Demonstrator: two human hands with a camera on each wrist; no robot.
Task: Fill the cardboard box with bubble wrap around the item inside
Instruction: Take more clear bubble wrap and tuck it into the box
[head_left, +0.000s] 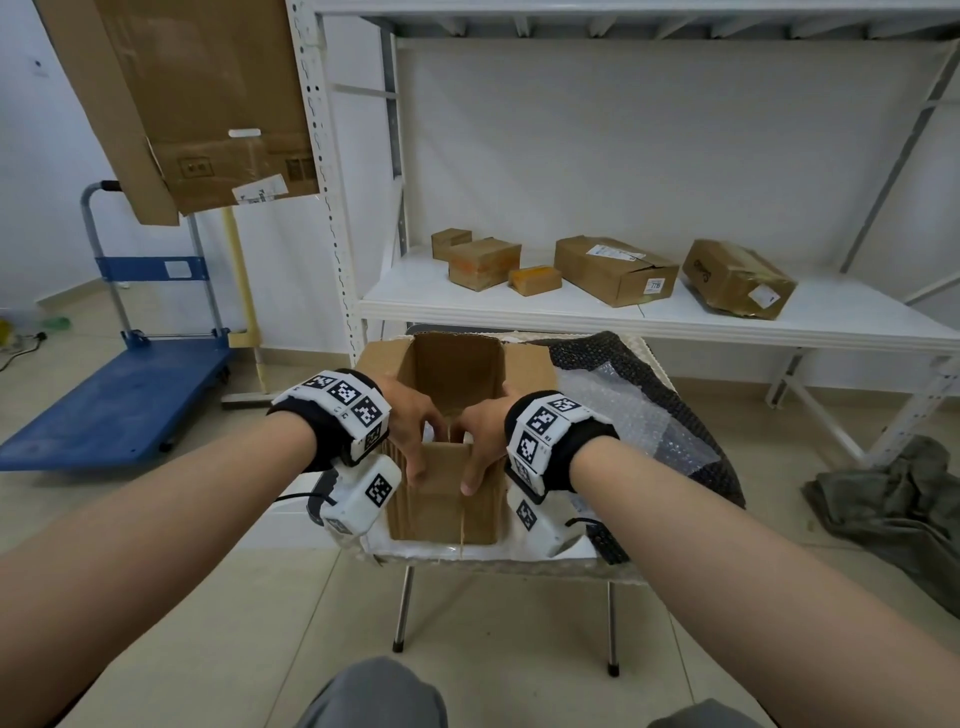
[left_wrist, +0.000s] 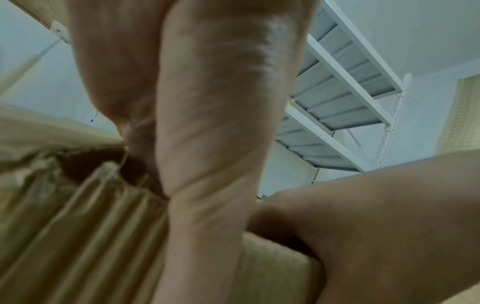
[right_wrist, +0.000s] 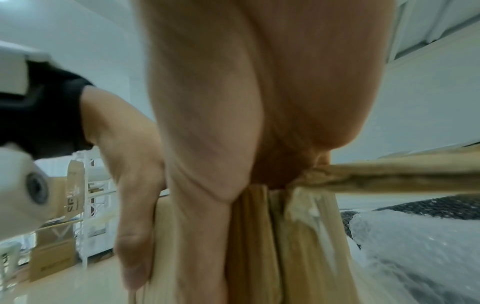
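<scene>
An open brown cardboard box (head_left: 447, 499) stands on a small white table (head_left: 483, 553) in the head view. My left hand (head_left: 410, 431) and right hand (head_left: 483, 436) grip its near wall side by side, thumbs outside, fingers curled over the rim. In the left wrist view the left hand (left_wrist: 221, 133) hooks over the box (left_wrist: 64, 226) beside the right hand (left_wrist: 376, 216). The right wrist view shows my right hand (right_wrist: 246, 102) and left hand (right_wrist: 135, 195) on the box (right_wrist: 298, 246). Clear bubble wrap (head_left: 639, 421) (right_wrist: 415, 246) lies right of the box. The item inside is hidden.
Dark bubbled sheeting (head_left: 613, 358) lies under the clear wrap. A white shelf (head_left: 519, 306) behind carries several cardboard parcels (head_left: 613, 270). A blue platform trolley (head_left: 130, 400) stands at left, a grey cloth (head_left: 893, 504) lies on the floor at right, and flattened cardboard (head_left: 197, 104) hangs upper left.
</scene>
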